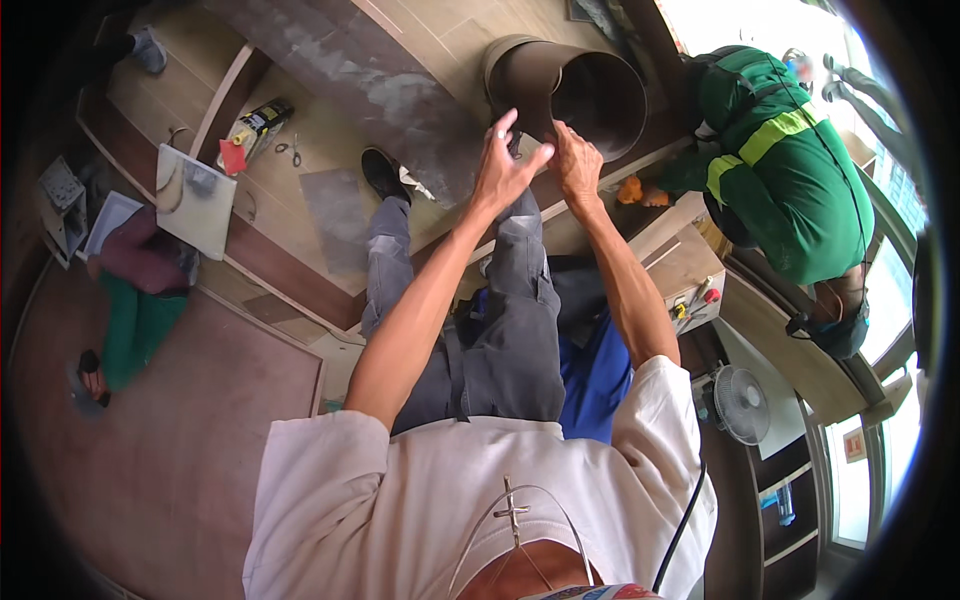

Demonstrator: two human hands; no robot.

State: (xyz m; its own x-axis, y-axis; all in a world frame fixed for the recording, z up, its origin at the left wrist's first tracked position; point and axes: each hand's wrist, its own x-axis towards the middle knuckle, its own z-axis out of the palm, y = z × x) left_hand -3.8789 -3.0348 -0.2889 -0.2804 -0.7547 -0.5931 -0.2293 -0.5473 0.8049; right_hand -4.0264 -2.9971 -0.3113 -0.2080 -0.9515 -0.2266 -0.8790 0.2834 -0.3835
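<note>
A wide roll of brown sheet material [525, 75] lies ahead of me, its hollow end facing right. With fingers bent together, my right hand [578, 168] grips the loose edge of this roll at its near side. My left hand [500, 172] is just left of it, thumb and forefinger spread apart, with nothing seen between them. Its fingertips come close to the roll's lower left side; whether they touch it I cannot tell. Below both hands are my legs in grey trousers [510, 310].
A person in a green jacket [800, 190] bends at the right, an orange-gloved hand [640, 192] near the roll. Another person in green [145, 320] is at the left. Scissors [290, 150], a pale square board [195, 200], a wooden box [690, 270] and a fan [740, 400] stand around.
</note>
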